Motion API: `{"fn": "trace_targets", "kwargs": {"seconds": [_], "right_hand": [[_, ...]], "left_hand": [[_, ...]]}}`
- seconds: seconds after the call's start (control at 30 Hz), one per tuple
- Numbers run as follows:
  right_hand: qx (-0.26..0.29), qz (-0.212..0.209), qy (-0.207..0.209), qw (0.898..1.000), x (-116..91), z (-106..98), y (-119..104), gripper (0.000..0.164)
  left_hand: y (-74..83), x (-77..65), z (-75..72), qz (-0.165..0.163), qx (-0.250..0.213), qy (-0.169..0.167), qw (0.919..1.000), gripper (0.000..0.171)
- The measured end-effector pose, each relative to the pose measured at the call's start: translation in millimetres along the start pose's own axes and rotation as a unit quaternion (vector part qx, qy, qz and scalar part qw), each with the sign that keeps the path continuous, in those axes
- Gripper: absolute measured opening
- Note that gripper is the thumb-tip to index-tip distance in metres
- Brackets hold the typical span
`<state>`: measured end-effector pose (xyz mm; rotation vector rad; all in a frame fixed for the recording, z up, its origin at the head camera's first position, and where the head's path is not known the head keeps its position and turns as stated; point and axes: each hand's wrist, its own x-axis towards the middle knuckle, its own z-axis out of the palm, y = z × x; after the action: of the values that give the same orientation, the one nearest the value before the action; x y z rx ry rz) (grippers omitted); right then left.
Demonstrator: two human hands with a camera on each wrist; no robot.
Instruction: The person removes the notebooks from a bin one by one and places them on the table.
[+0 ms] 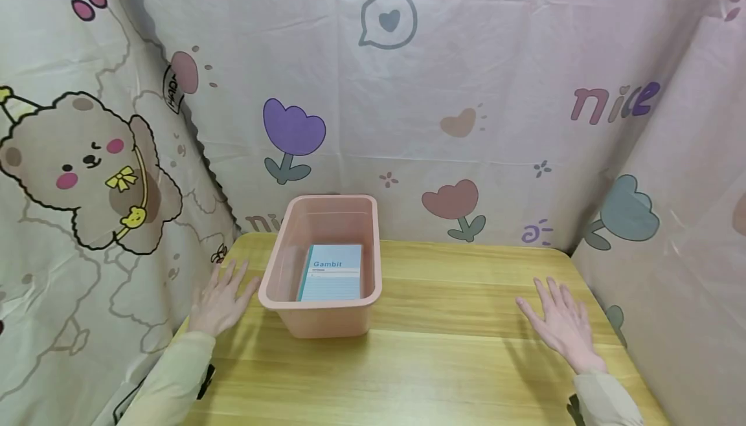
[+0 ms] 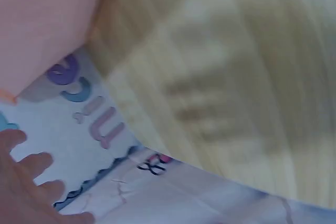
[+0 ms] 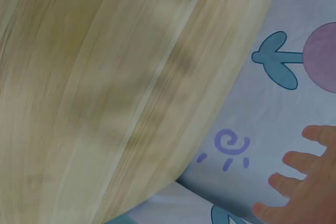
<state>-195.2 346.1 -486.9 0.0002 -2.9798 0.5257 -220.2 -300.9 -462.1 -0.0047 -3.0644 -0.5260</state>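
A pink plastic bin [image 1: 326,319] stands on the wooden table left of centre. Inside it lies a notebook [image 1: 333,274] with a pale blue cover, a teal spine and the word Gambit. My left hand [image 1: 220,303] is just left of the bin, fingers spread and holding nothing. In the left wrist view its fingers [image 2: 39,163] show at the lower left, and part of the bin [image 2: 47,19] fills the upper corner. Far to the right, my right hand [image 1: 562,325] hovers over the table with spread fingers. The right wrist view shows those fingers [image 3: 299,163] with nothing in them.
The wooden table [image 1: 454,361] has light grain and rounded back corners. A printed cloth [image 1: 384,89] with flowers and words hangs behind it, and more cloth closes in the left and right sides. The bin's back end is close to the rear cloth.
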Motion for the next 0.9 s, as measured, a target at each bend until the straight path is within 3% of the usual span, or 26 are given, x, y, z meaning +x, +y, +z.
{"fn": "trace_targets", "kwargs": {"seconds": [0.13, 0.27, 0.43, 0.53, 0.77, 0.9], "right_hand": [[0.045, 0.004, -0.024, 0.999, 2.3, -2.1, -2.3, 0.084], [0.089, 0.002, -0.035, 0.995, 4.0, -2.6, -6.1, 0.083], [0.104, -0.006, -0.038, 0.994, 6.2, -0.8, -12.8, 0.082], [0.103, -0.003, -0.044, 0.994, 6.6, 0.4, -16.5, 0.082], [0.092, 0.009, -0.050, 0.994, 6.1, 2.3, -19.4, 0.083], [0.086, 0.009, -0.048, 0.995, 6.4, 2.6, -19.1, 0.083]], "left_hand": [[13.2, 8.3, -13.7, 0.002, -0.103, -0.044, 0.9937, 0.079], [29.2, 16.1, -26.8, -0.003, -0.205, -0.087, 0.9749, 0.080], [44.7, 22.3, -33.8, -0.003, -0.288, -0.119, 0.9502, 0.074], [49.6, 25.7, -34.9, -0.009, -0.317, -0.128, 0.9399, 0.070], [52.4, 28.9, -36.8, -0.030, -0.324, -0.120, 0.9381, 0.054], [50.2, 29.1, -38.5, -0.024, -0.335, -0.126, 0.9333, 0.046]]}}
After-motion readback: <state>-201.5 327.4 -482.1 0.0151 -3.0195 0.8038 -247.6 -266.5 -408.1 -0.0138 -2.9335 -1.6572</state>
